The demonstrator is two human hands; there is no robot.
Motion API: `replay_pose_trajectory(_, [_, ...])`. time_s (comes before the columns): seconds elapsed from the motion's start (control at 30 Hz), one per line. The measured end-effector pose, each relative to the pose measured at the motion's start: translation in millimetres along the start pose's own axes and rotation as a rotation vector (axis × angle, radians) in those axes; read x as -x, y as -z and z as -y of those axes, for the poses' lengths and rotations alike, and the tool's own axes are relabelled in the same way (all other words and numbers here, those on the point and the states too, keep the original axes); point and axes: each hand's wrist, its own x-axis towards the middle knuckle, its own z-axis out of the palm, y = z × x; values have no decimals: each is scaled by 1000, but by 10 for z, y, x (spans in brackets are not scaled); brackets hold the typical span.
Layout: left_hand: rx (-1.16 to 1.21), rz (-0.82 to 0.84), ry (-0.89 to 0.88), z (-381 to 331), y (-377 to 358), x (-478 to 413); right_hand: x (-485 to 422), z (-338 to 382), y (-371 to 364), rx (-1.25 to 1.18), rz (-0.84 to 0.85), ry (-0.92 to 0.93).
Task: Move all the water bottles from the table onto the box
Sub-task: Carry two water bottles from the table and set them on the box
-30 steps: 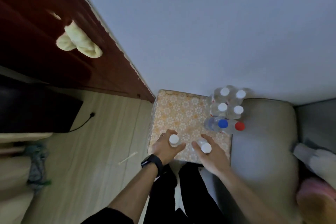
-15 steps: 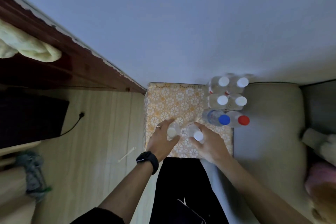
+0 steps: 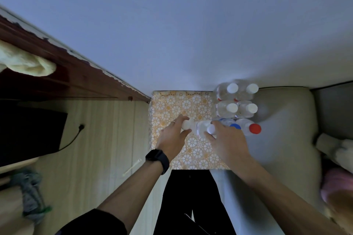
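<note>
Bottles in both hands, over the middle of the floral-patterned top (image 3: 172,105). Left hand (image 3: 172,137): thumb and fingers curled round a white-capped bottle (image 3: 186,124) just under the cap; black watch (image 3: 157,158) at the wrist. Right hand (image 3: 227,141): fingers and thumb clamped on the neck of a second clear bottle (image 3: 201,127), also white-capped. Held bottles side by side, almost touching. Cannot tell whether lifted or resting on the pattern.

Six further bottles (image 3: 232,108) upright in a tight two-by-three block at the right edge of the patterned top, beside the grey padded surface (image 3: 286,129). Four white caps at the far end; nearest pair with one blue cap (image 3: 235,126) and one red cap (image 3: 255,129). Blue-capped one just beyond the right fingertips, partly hidden by them. Supporting surface of the block: not determinable. Identity of the box among the two surfaces: likewise not determinable.

Left of the top: pale wooden floor (image 3: 107,158) with a black cable (image 3: 72,139) and a thin white stick (image 3: 132,167). Dark red wooden panel (image 3: 76,82) along the wall, yellowish cloth (image 3: 28,63) lying against it. Black trousers (image 3: 191,196) below the near edge.
</note>
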Motion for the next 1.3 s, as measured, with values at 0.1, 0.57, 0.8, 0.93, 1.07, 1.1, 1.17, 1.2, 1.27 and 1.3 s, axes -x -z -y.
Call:
replay_pose_trajectory(0.1, [-4, -57, -52, -171, 73, -237, -164, -16, 155, -55, -65, 1])
replay_pose_trajectory(0.57, [75, -156, -29, -372, 87, -1042, -1085, -65, 446, 86, -126, 31])
replay_pose_trajectory(0.8, [110, -99, 146, -265, 24, -1062, -1149, -55, 482, 171, -59, -1])
replay_pose_trajectory(0.93, [192, -69, 139, -270, -5, -1033, -1156, -99, 441, 101, -76, 6])
replay_pose_trajectory(1.07, [125, -22, 89, -201, 58, -1036, -1133, -137, 413, 77, -85, -3])
replay_pose_trajectory(1.1, [97, -5, 85, -192, 77, -1058, -1135, -135, 394, 76, -82, -9])
replay_pose_trajectory(1.17, [36, 13, 75, -188, 106, -1108, -1145, -104, 346, 65, -76, -26])
replay_pose_trajectory(1.2, [19, 12, 73, -189, 109, -1124, -1144, -85, 336, 61, -65, -38])
replay_pose_trajectory(1.27, [26, 9, 85, -201, 100, -1128, -1146, -62, 338, 66, -60, -48])
replay_pose_trajectory(1.3, [38, 7, 101, -214, 92, -1117, -1146, -60, 342, 72, -61, -48])
